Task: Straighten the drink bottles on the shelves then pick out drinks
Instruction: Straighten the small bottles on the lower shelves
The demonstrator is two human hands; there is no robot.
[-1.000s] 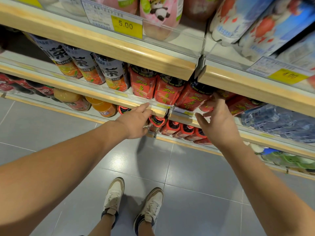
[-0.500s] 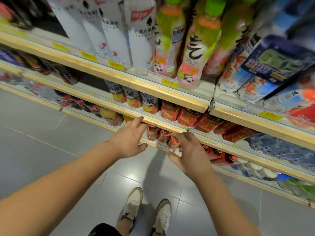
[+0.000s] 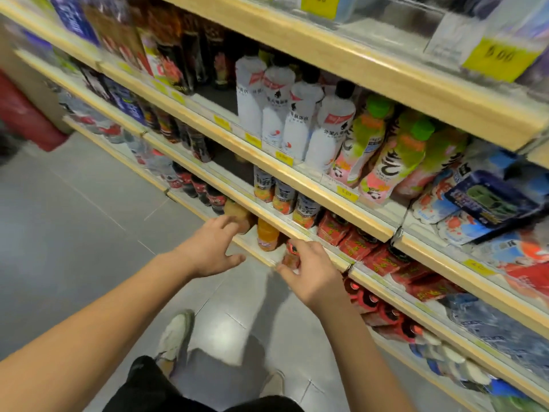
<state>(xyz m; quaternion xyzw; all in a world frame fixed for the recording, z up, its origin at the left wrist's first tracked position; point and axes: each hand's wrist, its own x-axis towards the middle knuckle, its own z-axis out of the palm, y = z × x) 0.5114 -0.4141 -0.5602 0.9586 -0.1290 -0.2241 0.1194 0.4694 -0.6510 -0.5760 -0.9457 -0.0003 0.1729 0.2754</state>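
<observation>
Both hands have slid leftward along the bottom shelf (image 3: 274,255) since the earlier frame; the left hand (image 3: 212,248) is now released, fingers spread, fingertips at an amber bottle (image 3: 239,217) near the shelf's front edge; the right hand (image 3: 312,272) curls thumb and fingers about a red bottle (image 3: 292,255) at that same edge, though blur hides whether it truly grips; an orange bottle (image 3: 267,234) stands upright between the two hands.

price tags (image 3: 502,56): digits blurred.
red bottle (image 3: 292,258): mostly behind right hand (image 3: 315,278).
bottom-shelf bottles (image 3: 389,318): smeared, labels unreadable.
</observation>
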